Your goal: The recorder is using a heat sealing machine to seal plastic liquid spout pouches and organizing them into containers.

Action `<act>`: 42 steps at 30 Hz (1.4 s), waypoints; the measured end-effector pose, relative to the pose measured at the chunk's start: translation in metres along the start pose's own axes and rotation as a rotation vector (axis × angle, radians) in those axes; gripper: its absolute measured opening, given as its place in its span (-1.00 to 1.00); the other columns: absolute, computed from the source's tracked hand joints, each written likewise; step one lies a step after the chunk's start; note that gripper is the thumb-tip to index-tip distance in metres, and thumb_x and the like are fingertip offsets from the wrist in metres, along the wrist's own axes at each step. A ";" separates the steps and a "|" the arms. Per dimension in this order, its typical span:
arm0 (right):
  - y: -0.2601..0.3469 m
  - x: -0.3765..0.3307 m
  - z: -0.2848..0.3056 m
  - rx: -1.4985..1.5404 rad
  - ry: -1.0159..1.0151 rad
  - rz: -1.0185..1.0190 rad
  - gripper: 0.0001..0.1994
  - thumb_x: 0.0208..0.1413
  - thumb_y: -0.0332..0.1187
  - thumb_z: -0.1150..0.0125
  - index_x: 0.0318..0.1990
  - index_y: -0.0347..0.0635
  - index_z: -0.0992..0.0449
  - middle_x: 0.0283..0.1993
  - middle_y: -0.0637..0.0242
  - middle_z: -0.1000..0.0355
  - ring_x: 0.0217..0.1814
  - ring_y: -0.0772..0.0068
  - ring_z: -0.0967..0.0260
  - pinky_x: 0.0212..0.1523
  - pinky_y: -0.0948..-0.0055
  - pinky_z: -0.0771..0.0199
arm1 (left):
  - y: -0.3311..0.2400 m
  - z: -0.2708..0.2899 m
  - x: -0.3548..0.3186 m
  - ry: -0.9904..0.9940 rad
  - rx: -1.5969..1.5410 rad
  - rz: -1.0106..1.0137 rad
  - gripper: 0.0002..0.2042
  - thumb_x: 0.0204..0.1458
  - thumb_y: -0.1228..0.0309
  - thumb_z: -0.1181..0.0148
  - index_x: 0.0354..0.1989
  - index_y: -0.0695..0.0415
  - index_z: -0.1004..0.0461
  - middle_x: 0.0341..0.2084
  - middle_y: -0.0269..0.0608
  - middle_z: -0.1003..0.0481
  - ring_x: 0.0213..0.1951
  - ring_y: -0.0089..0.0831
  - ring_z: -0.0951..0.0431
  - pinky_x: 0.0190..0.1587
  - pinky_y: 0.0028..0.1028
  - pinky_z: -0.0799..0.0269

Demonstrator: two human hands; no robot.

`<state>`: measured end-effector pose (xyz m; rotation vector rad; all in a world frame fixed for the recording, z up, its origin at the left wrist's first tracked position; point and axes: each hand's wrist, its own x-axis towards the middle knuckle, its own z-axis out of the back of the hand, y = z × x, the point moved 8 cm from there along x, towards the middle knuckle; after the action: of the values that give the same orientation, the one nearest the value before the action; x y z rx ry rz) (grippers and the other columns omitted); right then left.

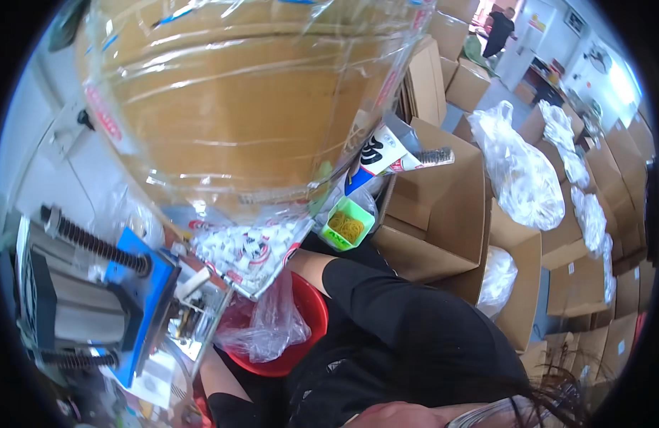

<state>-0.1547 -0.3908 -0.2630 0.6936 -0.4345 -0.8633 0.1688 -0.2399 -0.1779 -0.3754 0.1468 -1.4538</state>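
My left forearm (221, 376) reaches up from the lower edge toward a bench machine with a blue plate (135, 307) and black springs. The left hand is hidden behind the machine's metal edge. My bare right forearm (311, 269) comes out of a black sleeve and runs in under a tray heaped with small white parts (247, 250). That tray covers the right hand. Between the forearms stands a red basin (313, 305), with a crumpled clear plastic bag (272, 332) hanging into it. What either hand touches cannot be seen.
A large taped cardboard box (251, 107) stands above the tray. Beside it is a green container (352, 214) of yellow rubber bands. Open cartons (440, 207) and stuffed clear bags (522, 167) fill the right side. A person in black (499, 32) stands far back.
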 end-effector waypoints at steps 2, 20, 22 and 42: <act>-0.035 -0.024 -0.049 -0.063 0.103 -0.037 -0.55 0.19 -0.12 -0.13 0.22 0.01 -0.46 0.26 0.21 -0.38 0.35 0.15 -0.24 0.41 0.20 -0.09 | -0.019 -0.003 -0.009 0.122 -0.147 0.146 -0.34 0.04 0.04 -0.25 0.30 0.08 -0.31 0.23 0.06 -0.36 0.27 0.06 -0.31 0.36 -0.10 -0.13; 0.136 -0.182 0.016 -0.834 1.012 0.002 -0.08 -0.11 0.39 -0.20 0.40 0.15 -0.26 0.43 0.37 -0.24 0.52 0.24 -0.03 0.43 -0.04 0.10 | -0.044 -0.029 -0.248 1.170 0.250 0.406 0.09 -0.19 -0.40 -0.11 0.38 0.27 -0.14 0.38 0.10 -0.14 0.37 -0.06 -0.21 0.37 -0.08 -0.08; 0.133 -0.180 0.014 -0.818 0.973 -0.050 -0.06 -0.12 0.41 -0.19 0.41 0.14 -0.24 0.43 0.33 -0.22 0.52 0.22 -0.03 0.43 -0.04 0.07 | -0.037 -0.041 -0.261 1.156 0.304 0.413 0.23 -0.24 -0.53 0.03 0.45 0.27 0.03 0.41 0.08 -0.09 0.42 -0.06 -0.13 0.37 -0.03 -0.06; 0.119 -0.194 -0.084 -1.093 0.804 0.220 -0.19 0.03 0.14 -0.26 0.37 -0.12 -0.27 0.52 0.13 -0.03 0.57 0.08 0.14 0.38 0.06 -0.08 | -0.029 -0.026 -0.251 0.810 0.293 0.755 -0.27 -0.02 -0.16 -0.19 0.31 -0.08 -0.34 0.29 -0.16 -0.35 0.31 -0.23 -0.34 0.29 -0.07 -0.23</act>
<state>-0.1532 -0.1481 -0.2523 -0.0722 0.6598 -0.4360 0.1029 0.0015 -0.2240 0.4944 0.6422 -0.7775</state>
